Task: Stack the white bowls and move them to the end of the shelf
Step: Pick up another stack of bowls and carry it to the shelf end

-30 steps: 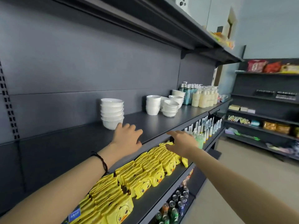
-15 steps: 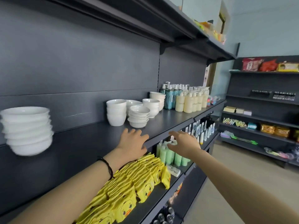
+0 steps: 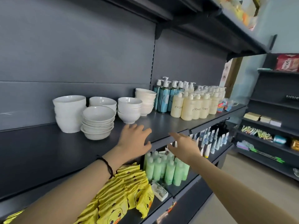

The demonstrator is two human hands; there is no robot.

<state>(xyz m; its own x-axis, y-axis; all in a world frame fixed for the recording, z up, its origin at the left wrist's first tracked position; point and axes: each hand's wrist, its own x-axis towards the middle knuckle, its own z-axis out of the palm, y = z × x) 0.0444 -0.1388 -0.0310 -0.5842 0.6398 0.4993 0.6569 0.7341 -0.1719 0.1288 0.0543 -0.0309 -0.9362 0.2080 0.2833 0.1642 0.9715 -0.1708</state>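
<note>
Several stacks of white bowls stand on the dark shelf [image 3: 48, 147]. A tall stack [image 3: 69, 113] is at the left, with a low wide stack [image 3: 97, 122] in front of it. Behind those is another stack [image 3: 103, 101], then a stack of deeper bowls [image 3: 129, 109], and a cream stack [image 3: 145, 101] by the bottles. My left hand [image 3: 135, 140] hovers open over the shelf's front, just right of the low stack. My right hand [image 3: 183, 145] is open in front of the shelf edge. Neither hand holds anything.
Blue and cream pump bottles [image 3: 191, 102] fill the shelf to the right of the bowls. Below are yellow duck packets [image 3: 126, 189], green bottles [image 3: 166, 168] and small tubes [image 3: 212, 139]. Another shelf unit [image 3: 273, 126] stands at the far right across the floor.
The view has shifted right along the shelf. The stack of bowls at the far left has left the frame. The remaining stacks are closer, and both open hands have come nearer to them.
</note>
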